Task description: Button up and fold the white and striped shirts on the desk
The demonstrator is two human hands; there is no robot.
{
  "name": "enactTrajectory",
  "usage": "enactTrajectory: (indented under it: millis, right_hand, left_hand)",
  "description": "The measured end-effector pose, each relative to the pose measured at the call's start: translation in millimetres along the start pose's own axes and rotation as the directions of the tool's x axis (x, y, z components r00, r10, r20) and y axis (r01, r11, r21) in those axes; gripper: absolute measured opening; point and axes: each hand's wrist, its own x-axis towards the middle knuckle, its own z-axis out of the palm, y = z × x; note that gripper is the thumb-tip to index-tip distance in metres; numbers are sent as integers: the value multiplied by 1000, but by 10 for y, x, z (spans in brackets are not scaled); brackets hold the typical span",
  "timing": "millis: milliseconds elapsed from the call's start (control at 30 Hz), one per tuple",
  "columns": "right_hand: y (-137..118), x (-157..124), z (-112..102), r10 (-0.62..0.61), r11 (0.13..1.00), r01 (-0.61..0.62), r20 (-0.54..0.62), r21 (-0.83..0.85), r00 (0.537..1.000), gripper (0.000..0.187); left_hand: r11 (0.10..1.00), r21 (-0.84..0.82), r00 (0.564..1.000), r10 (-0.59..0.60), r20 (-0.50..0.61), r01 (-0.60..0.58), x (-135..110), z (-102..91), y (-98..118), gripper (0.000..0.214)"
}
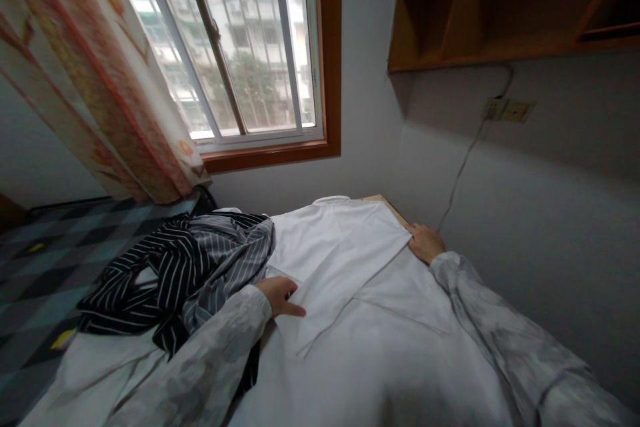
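Observation:
A white shirt (350, 247) lies spread on a white-covered surface, collar toward the window, one sleeve folded diagonally across its body. My left hand (281, 295) rests on the cuff end of that folded sleeve, fingers stretched out and pressing the cloth. My right hand (425, 242) lies flat on the shirt's right shoulder edge near the wall, its fingers partly tucked under the fabric. Both my arms wear pale grey marbled sleeves.
A heap of black-and-white striped garments (185, 267) lies left of the shirt. A barred window (240, 47) and a patterned curtain (85, 73) stand behind. A wooden shelf (500, 7) hangs on the right wall above a socket and cable (500, 110). The checkered floor (45, 260) is at left.

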Motion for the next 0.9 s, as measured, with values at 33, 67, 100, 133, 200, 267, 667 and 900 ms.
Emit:
enactTrajectory:
  millis: [33, 67, 100, 133, 200, 267, 667, 900]
  right_hand:
    - [29, 34, -12, -16, 999, 16, 23, 31, 1000, 57]
    - [66, 79, -34, -32, 996, 27, 54, 89, 998, 58]
    - [108, 136, -66, -46, 986, 31, 88, 162, 995, 58]
    - [149, 202, -105, -57, 971, 27, 123, 238, 991, 57]
    - [208, 356, -184, -53, 940, -11, 176, 341, 983, 49]
    - [210, 514, -227, -10, 931, -58, 184, 361, 983, 42]
    - [-286, 668, 143, 321, 936, -318, 6, 150, 947, 38]
    - [-164, 644, 86, 401, 907, -392, -31, 156, 915, 41]
  left_hand:
    - [1000, 15, 1000, 4, -26, -4, -13, -12, -4, 44]
    - [1000, 28, 998, 13, -62, -12, -29, -27, -8, 45]
    - [999, 32, 995, 21, -98, -18, -46, -44, -9, 47]
    - [999, 24, 991, 28, -132, -25, -61, -62, -5, 48]
    - [999, -20, 983, 36, -183, -40, -77, -88, 29, 47]
    - [999, -44, 977, 10, -215, -20, -68, -87, 98, 44]
    - [994, 24, 921, -88, -380, 105, -86, 358, 197, 30]
    - [985, 104, 922, -87, -378, 136, -129, 373, 199, 32]
